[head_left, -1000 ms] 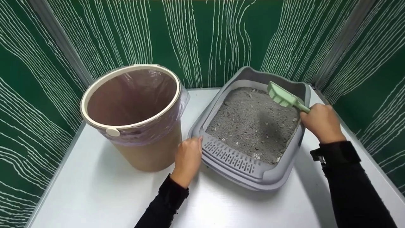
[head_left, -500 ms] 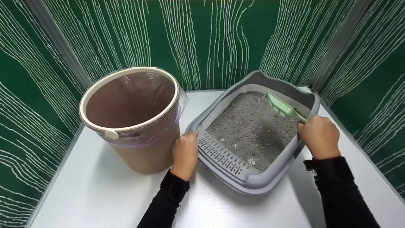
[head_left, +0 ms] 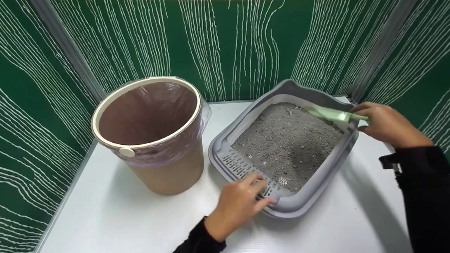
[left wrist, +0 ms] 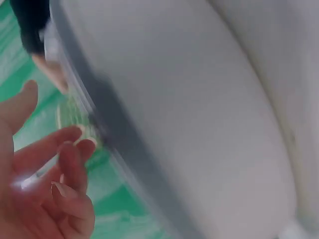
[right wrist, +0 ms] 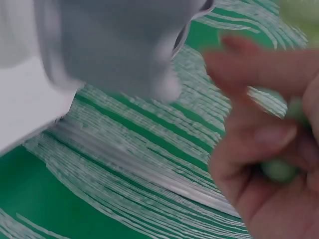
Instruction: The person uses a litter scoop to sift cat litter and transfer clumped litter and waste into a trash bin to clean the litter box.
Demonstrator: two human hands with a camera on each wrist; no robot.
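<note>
A grey litter box (head_left: 302, 206) filled with grey cat litter (head_left: 281, 140) stands on the white table, turned at an angle. My right hand (head_left: 388, 124) holds a light green litter scoop (head_left: 328, 113) by its handle at the box's far right corner. The scoop's head lies along the inner right wall, low over the litter. In the right wrist view the green handle end (right wrist: 279, 171) shows between curled fingers. My left hand (head_left: 239, 203) is over the slotted front ledge, fingers loosely bent and spread. The left wrist view shows those fingers (left wrist: 72, 164) holding nothing, beside the box wall (left wrist: 194, 124).
To the left stands a tan trash can (head_left: 168, 179) with a cream rim ring and a clear purplish bag liner. Green walls (head_left: 225, 45) with white wavy lines close off the back and both sides, with grey posts at the corners.
The litter box first turned and shifted slightly. My left hand has since let go of its front left corner and moved right. My right hand has moved outward, drawing the scoop toward the wall.
</note>
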